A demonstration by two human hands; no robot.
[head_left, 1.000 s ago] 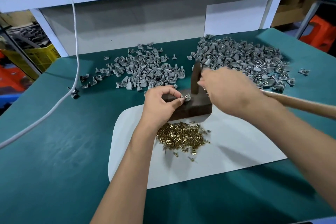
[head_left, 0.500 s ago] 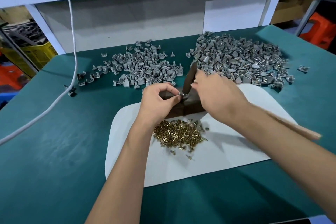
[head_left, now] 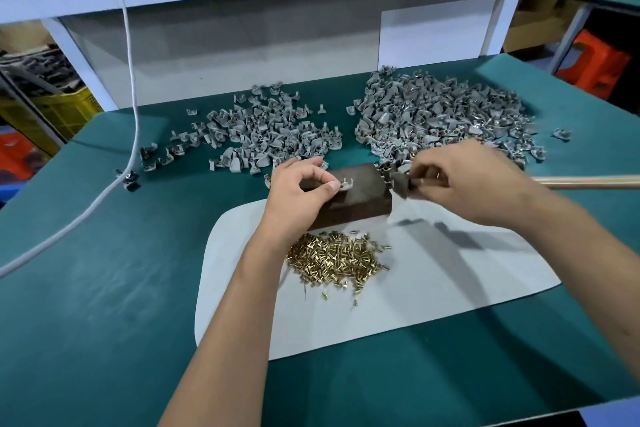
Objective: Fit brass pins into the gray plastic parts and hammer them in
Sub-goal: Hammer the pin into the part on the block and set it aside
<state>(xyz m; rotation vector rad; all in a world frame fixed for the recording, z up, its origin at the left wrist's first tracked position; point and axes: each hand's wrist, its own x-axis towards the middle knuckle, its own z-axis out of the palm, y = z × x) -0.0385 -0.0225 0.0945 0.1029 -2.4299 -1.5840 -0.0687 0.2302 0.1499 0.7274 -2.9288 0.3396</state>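
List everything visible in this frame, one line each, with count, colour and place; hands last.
gray plastic parts: two heaps, gray, far on the mat, left and right.
gray part: one, on the block.
brass pins: one heap, brass, on the sheet.
block: one, dark brown, centre.
hammer: one, dark head, wooden handle, right of block.
white sheet: one, under block.
green mat: one, covering the bench.
white cable: one, left.
left hand: pinches the gray part.
right hand: grips the hammer.

A dark rectangular metal block (head_left: pixel 349 198) sits at the far edge of a pale flat mat (head_left: pixel 398 291) on the green-covered workbench (head_left: pixel 104 288). A heap of small brass pins (head_left: pixel 334 258) lies on the mat before the block. Two heaps of gray plastic parts lie behind it: one far left (head_left: pixel 263 128), one far right (head_left: pixel 443 114).
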